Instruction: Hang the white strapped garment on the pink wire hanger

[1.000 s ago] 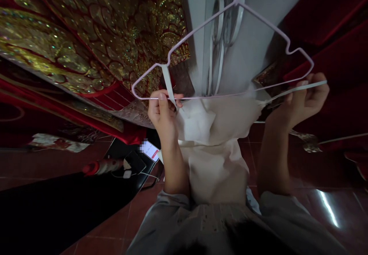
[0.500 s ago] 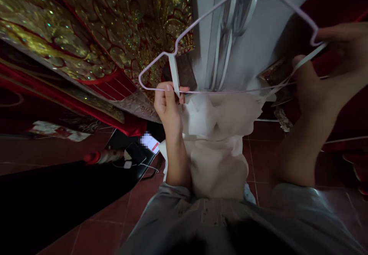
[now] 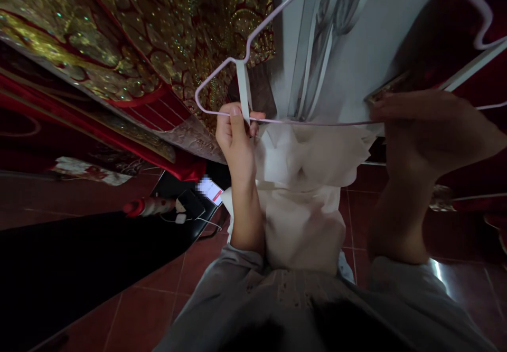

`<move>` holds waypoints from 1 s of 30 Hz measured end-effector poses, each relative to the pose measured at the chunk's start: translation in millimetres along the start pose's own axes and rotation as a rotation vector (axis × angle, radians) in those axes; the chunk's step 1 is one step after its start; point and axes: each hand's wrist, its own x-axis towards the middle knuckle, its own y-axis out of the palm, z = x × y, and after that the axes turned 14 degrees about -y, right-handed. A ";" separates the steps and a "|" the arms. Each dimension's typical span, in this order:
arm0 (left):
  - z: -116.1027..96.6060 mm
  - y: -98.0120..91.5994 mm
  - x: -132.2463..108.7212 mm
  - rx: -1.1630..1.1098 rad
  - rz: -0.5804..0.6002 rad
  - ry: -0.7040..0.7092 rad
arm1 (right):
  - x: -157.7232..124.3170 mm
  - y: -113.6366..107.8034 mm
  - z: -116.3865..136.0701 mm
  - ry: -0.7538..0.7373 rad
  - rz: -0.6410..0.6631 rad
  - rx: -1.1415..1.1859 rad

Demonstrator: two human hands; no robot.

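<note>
A pale pink hanger point(image 3: 289, 3) spans the upper part of the view. My left hand point(image 3: 237, 135) pinches its lower bar at the left end, where a white strap point(image 3: 243, 85) hangs over the hanger. At the right end another white strap point(image 3: 475, 66) stretches across the hanger's corner. Blurred, my right hand point(image 3: 431, 130) is at the lower bar near that strap; whether its fingers grip anything is hidden. White cloth point(image 3: 309, 161) hangs below the bar in front of my body.
Gold sequined red garments point(image 3: 158, 40) hang at the left. A black surface point(image 3: 158, 183) holds a lit phone point(image 3: 211, 191), a dark device with a white cable and a red-capped bottle point(image 3: 148, 206). Metal handles point(image 3: 317, 66) stand out from a pale panel ahead.
My right hand has moved left and lower along the bar, away from the hanger's right corner. The hanger's right end appears larger and farther right. My left hand keeps its pinch.
</note>
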 end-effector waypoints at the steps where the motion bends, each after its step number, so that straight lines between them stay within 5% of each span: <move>1: 0.4 -0.2 0.0 -0.006 0.011 0.010 | -1.9 0.7 4.5 -0.019 -0.024 -0.022; 5: -1.2 -2.3 -0.5 0.010 0.025 0.041 | -17.8 3.4 14.4 -0.032 -0.176 -0.134; 10: -3.8 -2.8 -2.7 0.139 -0.002 0.085 | -29.1 0.8 9.4 0.145 0.338 -0.168; 12: -3.4 -4.2 -3.4 0.164 0.008 0.129 | -29.6 0.8 5.6 0.150 0.444 -0.179; 20: -24.4 -20.5 -22.4 0.375 0.129 0.065 | -40.7 10.0 5.1 0.197 0.408 -0.243; 25: -64.3 1.0 -19.0 0.252 0.254 0.089 | -43.0 12.7 7.3 0.213 0.396 -0.268; 30: -75.0 6.5 15.5 0.020 -0.028 0.188 | -41.8 6.6 5.8 0.226 0.444 -0.252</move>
